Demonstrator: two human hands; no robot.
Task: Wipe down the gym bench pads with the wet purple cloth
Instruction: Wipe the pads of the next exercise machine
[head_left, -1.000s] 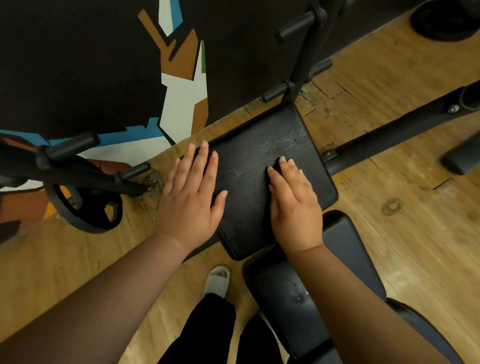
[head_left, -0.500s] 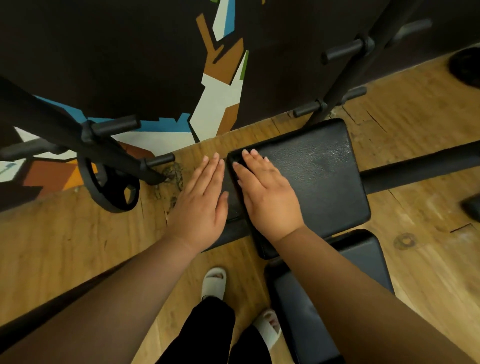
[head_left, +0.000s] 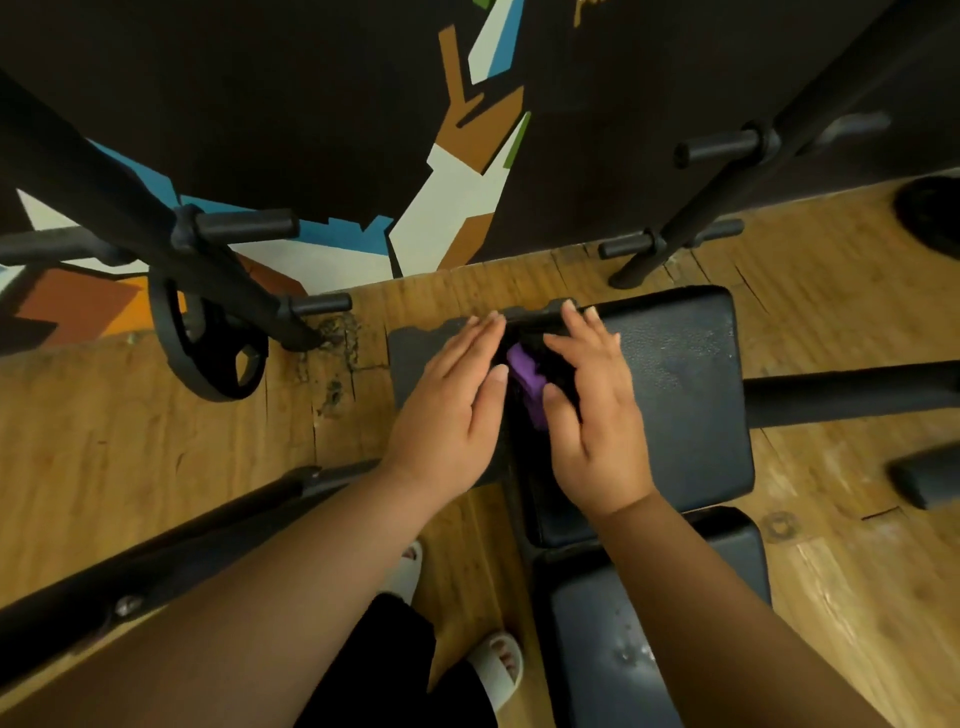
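The black back pad (head_left: 685, 395) of the gym bench lies in the middle of the view, with the seat pad (head_left: 623, 649) below it carrying a few water drops. Both hands sit at the back pad's left edge, near its far corner. My left hand (head_left: 452, 405) lies flat with straight fingers over that edge. My right hand (head_left: 597, 410) presses down beside it, fingers extended. A bunched piece of the purple cloth (head_left: 524, 374) shows between the two hands, under my right thumb and forefinger; the rest of it is hidden.
A black rack upright (head_left: 171, 234) with pegs and a weight plate (head_left: 208, 343) stands at the left, another upright (head_left: 727, 197) at the right. A frame tube (head_left: 852, 389) runs right from the bench. A black bar (head_left: 156, 566) crosses lower left. My slippered feet (head_left: 498, 670) stand on wooden floor.
My right hand slid from the pad's middle to its far left edge, meeting my left hand. The purple cloth, hidden before, now shows between the hands.
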